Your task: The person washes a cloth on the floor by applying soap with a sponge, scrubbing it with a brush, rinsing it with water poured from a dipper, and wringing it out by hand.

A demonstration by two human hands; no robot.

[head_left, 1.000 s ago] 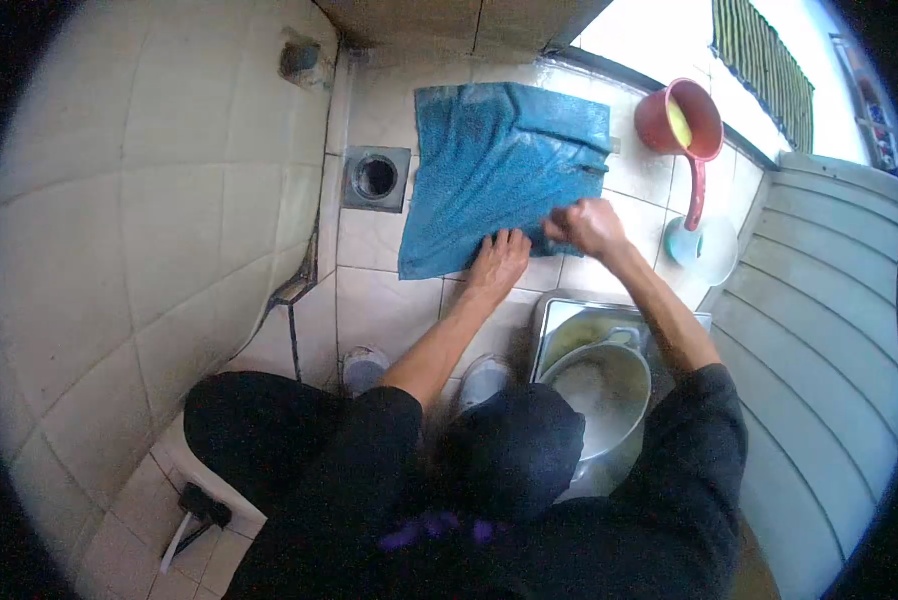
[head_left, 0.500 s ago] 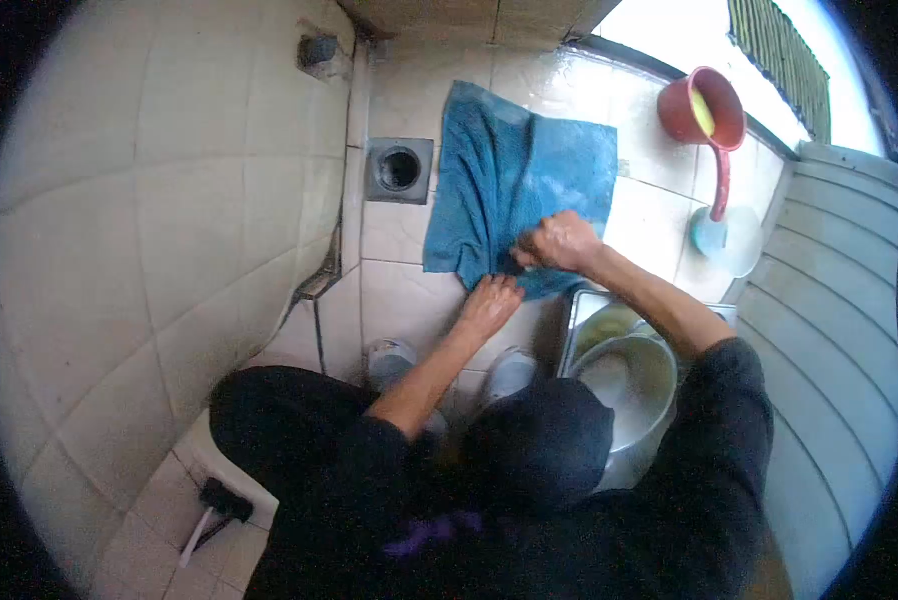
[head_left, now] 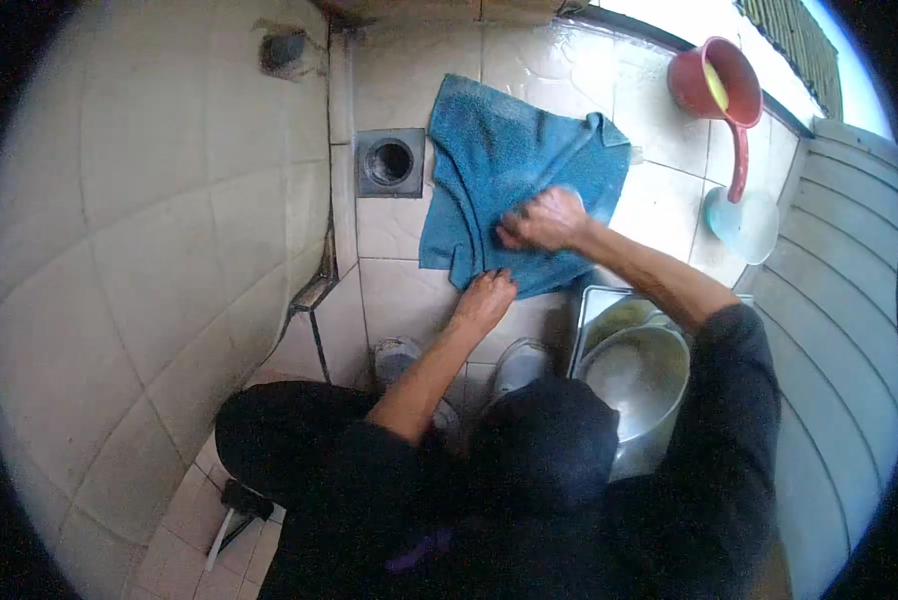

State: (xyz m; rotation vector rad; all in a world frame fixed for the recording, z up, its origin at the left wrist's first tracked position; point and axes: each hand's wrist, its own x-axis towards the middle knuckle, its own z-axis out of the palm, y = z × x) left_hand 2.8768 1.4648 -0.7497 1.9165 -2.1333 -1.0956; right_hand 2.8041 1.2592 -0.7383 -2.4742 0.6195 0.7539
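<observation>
Tiled floor (head_left: 399,290) — blue cloth (head_left: 529,150) beneath the right hand (head_left: 544,220).

Upper-right glare, dark fisheye edges

The left hand (head_left: 487,298) had come back toward the feet, bringing the near edge of the blue cloth (head_left: 529,150) with it, so that an edge that had run fairly straight now bulged toward the person and reached closer to the metal tray (head_left: 578,325). The right hand (head_left: 544,218), first beside the left near that edge, had shifted across to work farther in over the cloth, ahead of the left hand. Where the far right corner had lain flat and square half a second before, it had now buckled into a raised fold, and the cloth's outline had turned more slanted and uneven.
</observation>
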